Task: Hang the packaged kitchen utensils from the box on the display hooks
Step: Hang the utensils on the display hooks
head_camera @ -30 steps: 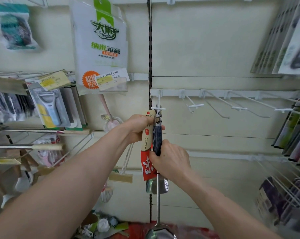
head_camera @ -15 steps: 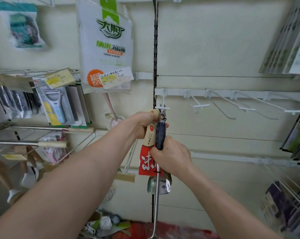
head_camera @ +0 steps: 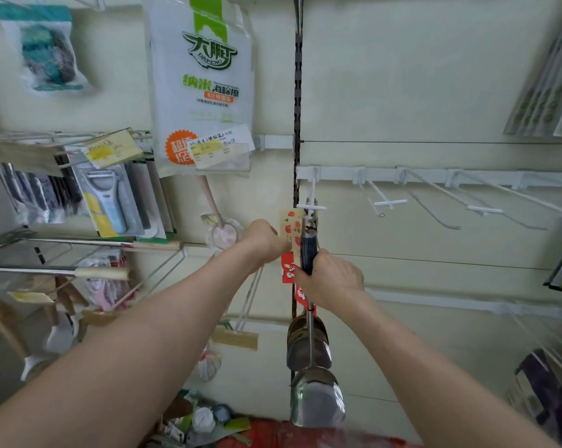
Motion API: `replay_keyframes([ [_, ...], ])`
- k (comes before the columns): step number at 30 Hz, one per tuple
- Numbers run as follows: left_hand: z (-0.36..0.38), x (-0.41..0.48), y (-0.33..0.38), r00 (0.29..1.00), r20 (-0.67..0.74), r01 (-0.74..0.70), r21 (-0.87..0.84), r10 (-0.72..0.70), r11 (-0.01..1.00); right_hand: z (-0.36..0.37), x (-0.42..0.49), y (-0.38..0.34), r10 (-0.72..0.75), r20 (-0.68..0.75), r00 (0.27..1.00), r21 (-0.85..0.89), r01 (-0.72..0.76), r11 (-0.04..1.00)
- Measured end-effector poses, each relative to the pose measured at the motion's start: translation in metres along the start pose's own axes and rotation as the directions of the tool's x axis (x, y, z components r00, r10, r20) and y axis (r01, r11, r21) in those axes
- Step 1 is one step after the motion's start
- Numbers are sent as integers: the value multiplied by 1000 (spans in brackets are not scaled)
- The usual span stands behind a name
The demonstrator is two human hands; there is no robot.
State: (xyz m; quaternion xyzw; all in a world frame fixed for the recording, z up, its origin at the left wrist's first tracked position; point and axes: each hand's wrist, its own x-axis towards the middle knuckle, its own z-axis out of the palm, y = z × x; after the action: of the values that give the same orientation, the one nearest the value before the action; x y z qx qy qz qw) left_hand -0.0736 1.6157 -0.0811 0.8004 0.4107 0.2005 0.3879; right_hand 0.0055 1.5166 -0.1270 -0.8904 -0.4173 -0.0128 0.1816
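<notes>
A metal spatula (head_camera: 317, 397) with a dark handle hangs upright in front of the wall, its top right under the tip of a white display hook (head_camera: 311, 206). My right hand (head_camera: 333, 281) grips the dark handle. My left hand (head_camera: 262, 240) pinches the beige and red card tag (head_camera: 291, 227) beside the handle's top. Behind the spatula hang more steel spatula heads (head_camera: 305, 344). Whether the handle's loop sits on the hook I cannot tell. The red box (head_camera: 289, 436) shows at the bottom edge.
Several bare white hooks (head_camera: 388, 203) jut from the rail to the right. A large sponge pack (head_camera: 205, 82) hangs above left, peelers (head_camera: 107, 202) and wooden-handled utensils (head_camera: 102, 273) further left. Packaged goods hang at the right edge (head_camera: 547, 92).
The view has shifted slightly. My left hand has slid down from the top of the tag to its side; the right hand keeps its grip on the handle.
</notes>
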Motion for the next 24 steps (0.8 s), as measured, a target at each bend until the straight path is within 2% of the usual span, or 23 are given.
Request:
replay_keyframes([
  [3,4,3,-6,999,39,25,114,-29,993,2,8,-1,-14,1,1000,-10,14,1000],
  [6,8,6,-6,998,52,26,150,-34,988,3,16,-3,-21,14,1000,28,20,999],
  [16,15,16,-9,998,46,32,150,-39,988,-5,43,-8,38,156,987,109,-56,992],
  [24,19,14,-12,999,33,9,80,-11,997,-7,42,-4,54,129,990,102,-68,993],
])
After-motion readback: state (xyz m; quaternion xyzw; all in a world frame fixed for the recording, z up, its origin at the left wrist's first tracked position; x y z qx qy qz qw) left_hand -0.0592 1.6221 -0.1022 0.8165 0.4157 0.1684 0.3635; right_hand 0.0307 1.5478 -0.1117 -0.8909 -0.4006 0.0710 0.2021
